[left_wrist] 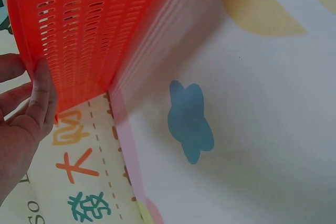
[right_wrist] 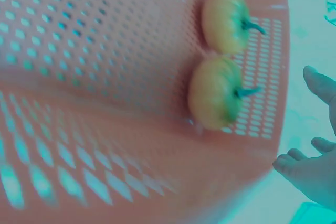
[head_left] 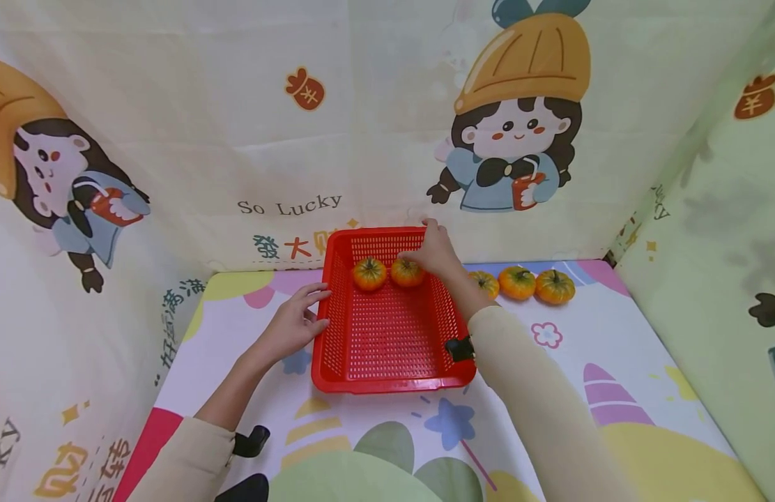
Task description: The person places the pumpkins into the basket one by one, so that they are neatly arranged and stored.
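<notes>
A red plastic basket [head_left: 394, 383] with perforated walls stands on the table, with two small orange pumpkins inside at its far end: one on the left [head_left: 369, 274], one on the right [head_left: 408, 272]. My left hand [head_left: 293, 321] holds the basket's left rim, with some fingers over the edge and others along the outer wall [left_wrist: 79, 40]. At the far right corner, my right hand [head_left: 436, 251] is spread above the rim, thumb side over the right pumpkin. In the right wrist view, that hand [right_wrist: 315, 166] has parted fingers with nothing between them, beside both pumpkins.
Right of the basket, several more small pumpkins [head_left: 555, 286] lie in a row by the back wall; my right forearm partly covers the nearest. A patterned cloth [head_left: 550, 376] covers the table. Printed fabric walls [head_left: 387, 139] enclose the back and both sides.
</notes>
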{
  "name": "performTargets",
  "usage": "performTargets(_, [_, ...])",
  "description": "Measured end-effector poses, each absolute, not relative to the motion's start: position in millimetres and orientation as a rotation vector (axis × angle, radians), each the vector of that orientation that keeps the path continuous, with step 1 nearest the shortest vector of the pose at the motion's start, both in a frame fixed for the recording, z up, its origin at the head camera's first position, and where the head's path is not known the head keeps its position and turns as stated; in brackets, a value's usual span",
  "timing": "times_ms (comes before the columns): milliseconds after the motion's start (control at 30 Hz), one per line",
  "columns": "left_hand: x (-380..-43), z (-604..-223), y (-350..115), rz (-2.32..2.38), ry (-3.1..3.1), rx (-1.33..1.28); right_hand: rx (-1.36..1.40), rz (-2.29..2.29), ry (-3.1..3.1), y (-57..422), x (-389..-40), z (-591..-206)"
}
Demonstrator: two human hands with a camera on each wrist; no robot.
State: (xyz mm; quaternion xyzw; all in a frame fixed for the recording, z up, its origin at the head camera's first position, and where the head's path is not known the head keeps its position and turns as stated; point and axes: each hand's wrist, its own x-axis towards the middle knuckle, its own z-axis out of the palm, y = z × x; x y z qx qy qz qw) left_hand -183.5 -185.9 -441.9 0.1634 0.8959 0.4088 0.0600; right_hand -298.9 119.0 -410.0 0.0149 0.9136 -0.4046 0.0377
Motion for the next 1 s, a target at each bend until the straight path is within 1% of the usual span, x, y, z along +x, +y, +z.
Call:
performTargets(233, [-185,-441,-185,1.229,2.707,0.492,-0.068,-1.311,2.794,151,-287,-381])
performTargets(433, [-184,-440,-185,1.238,2.705,0.487,-0.156,-1.323,2.799,178,-268,-375])
performTargets(767, [-184,-442,-186,1.235,2.724,0.51,-0.254,-1.435,2.761,224,-225,-401])
performTargets(1000, [-183,-444,-186,1.238,2.718,0.499,-0.302,-1.373,2.796,250,-197,-427])
